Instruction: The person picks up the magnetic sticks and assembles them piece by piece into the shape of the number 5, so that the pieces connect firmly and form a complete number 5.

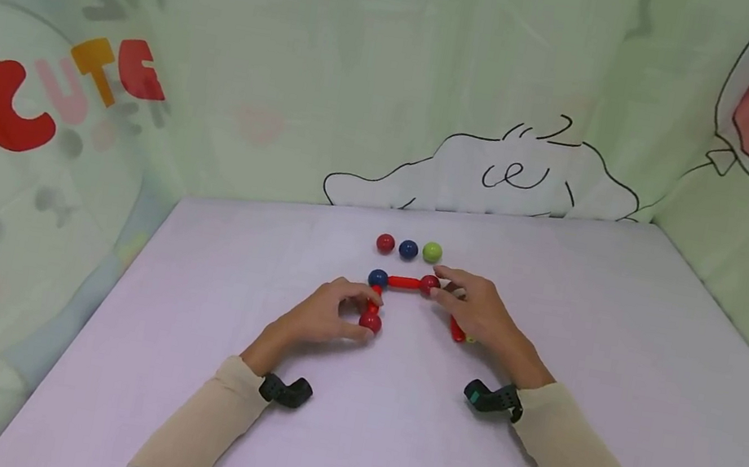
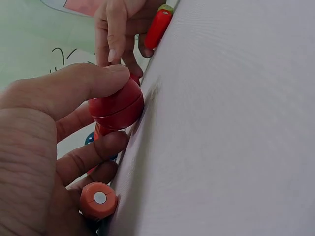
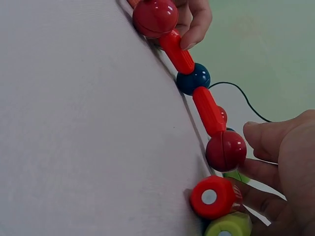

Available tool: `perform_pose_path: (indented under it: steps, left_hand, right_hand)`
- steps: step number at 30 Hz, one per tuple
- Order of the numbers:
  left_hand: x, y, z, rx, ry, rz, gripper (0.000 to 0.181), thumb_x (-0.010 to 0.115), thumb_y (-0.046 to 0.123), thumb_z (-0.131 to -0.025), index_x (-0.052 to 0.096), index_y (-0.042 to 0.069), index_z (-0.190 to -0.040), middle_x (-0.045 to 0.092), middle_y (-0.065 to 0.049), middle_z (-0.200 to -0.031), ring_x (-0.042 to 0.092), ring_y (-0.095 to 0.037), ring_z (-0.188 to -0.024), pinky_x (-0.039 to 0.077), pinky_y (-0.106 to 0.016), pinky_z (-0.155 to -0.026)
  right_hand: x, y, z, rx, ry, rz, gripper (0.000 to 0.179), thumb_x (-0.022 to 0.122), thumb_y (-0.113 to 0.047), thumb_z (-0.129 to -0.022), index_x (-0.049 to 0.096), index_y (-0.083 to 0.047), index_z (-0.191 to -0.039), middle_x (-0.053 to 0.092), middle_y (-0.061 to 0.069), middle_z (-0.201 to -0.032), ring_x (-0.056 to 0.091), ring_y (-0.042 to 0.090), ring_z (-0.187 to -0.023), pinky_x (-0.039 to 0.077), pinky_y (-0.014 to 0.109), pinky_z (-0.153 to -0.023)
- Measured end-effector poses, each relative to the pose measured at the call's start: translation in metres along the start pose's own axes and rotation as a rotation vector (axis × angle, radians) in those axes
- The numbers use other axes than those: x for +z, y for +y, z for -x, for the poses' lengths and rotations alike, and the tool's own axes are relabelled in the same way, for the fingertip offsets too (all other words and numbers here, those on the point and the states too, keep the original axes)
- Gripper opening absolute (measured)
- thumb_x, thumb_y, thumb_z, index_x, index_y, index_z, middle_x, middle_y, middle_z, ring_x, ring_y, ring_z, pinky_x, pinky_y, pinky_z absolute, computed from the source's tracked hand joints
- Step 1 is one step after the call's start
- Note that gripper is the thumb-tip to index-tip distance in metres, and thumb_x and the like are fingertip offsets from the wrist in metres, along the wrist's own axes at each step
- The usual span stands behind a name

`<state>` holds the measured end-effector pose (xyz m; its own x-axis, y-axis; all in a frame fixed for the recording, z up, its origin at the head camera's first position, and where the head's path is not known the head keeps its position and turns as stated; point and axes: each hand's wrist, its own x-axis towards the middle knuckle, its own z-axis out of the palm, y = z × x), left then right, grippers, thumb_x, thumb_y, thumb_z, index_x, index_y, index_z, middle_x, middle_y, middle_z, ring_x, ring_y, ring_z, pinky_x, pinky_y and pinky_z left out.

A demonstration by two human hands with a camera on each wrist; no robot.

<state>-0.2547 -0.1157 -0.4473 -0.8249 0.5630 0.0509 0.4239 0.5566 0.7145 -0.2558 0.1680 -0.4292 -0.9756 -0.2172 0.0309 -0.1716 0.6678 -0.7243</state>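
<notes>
Red rods and balls form an L on the table: a near red ball [image 1: 370, 322], an upright red rod [image 1: 374, 300], a blue corner ball [image 1: 378, 278], a crosswise red rod [image 1: 403, 282] and a right-end red ball [image 1: 429, 285]. My left hand [image 1: 326, 312] grips the near ball, its thumb on top and other fingers curled beside it. Around the right-end ball, my right hand [image 1: 481, 307] has loosely bent fingers; the right wrist view shows its thumb slightly apart from the ball. An orange-red rod end [image 2: 99, 199] lies by the left fingers.
Beneath the right hand lie a loose red rod [image 3: 211, 197] and a yellow-green rod [image 3: 229, 226]. Behind the L, a red ball [image 1: 385, 244], a blue ball [image 1: 408, 250] and a green ball [image 1: 432, 252] stand in a row. A printed curtain hangs behind the table.
</notes>
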Motion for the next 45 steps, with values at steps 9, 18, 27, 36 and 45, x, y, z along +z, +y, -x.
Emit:
perform_pose_path:
  steps: [9,18,27,36,45]
  left_hand:
    - [0.002,-0.005,0.000,0.010,0.013,0.017,0.042,0.082,0.028,-0.084,0.069,0.024,-0.123,0.060,0.007,-0.105,0.051,-0.015,-0.107,0.049,-0.034,-0.093]
    - [0.003,-0.008,-0.002,0.026,0.024,0.028,0.043,0.085,0.028,-0.082,0.070,0.025,-0.122,0.061,0.008,-0.103,0.052,-0.015,-0.106,0.048,-0.034,-0.094]
    - [0.002,-0.007,-0.003,0.041,0.017,0.040,0.042,0.085,0.028,-0.082,0.070,0.023,-0.122,0.061,0.007,-0.103,0.051,-0.016,-0.107,0.048,-0.036,-0.094]
    - [0.002,-0.004,-0.001,0.024,0.022,0.055,0.044,0.087,0.027,-0.081,0.070,0.022,-0.121,0.062,0.007,-0.103,0.051,-0.016,-0.107,0.047,-0.036,-0.094]
    - [0.002,-0.005,-0.001,0.011,0.027,0.050,0.045,0.088,0.030,-0.079,0.071,0.024,-0.121,0.061,0.007,-0.103,0.051,-0.016,-0.106,0.046,-0.037,-0.095]
  right_hand:
    - [-0.010,0.001,0.001,-0.007,-0.018,0.011,0.049,0.059,-0.021,-0.103,0.050,-0.009,-0.149,0.056,0.014,-0.143,0.056,0.035,-0.122,0.053,0.050,-0.096]
    - [-0.028,-0.002,0.008,0.012,-0.125,0.080,0.019,0.056,-0.007,-0.100,0.070,-0.007,-0.113,0.065,0.014,-0.116,0.056,0.034,-0.110,0.054,0.046,-0.090]
    - [-0.028,-0.007,0.008,0.006,-0.255,0.164,0.031,0.057,0.009,-0.083,0.074,-0.011,-0.100,0.066,0.013,-0.113,0.052,0.033,-0.106,0.054,0.036,-0.077]
    - [-0.022,-0.007,0.006,-0.062,-0.272,0.222,0.026,0.068,0.009,-0.081,0.077,-0.014,-0.090,0.067,0.006,-0.105,0.054,0.029,-0.103,0.054,0.041,-0.085]
    - [-0.012,-0.010,0.004,-0.095,-0.258,0.339,0.019,0.079,-0.004,-0.083,0.077,-0.014,-0.098,0.066,0.001,-0.096,0.053,0.025,-0.101,0.054,0.039,-0.084]
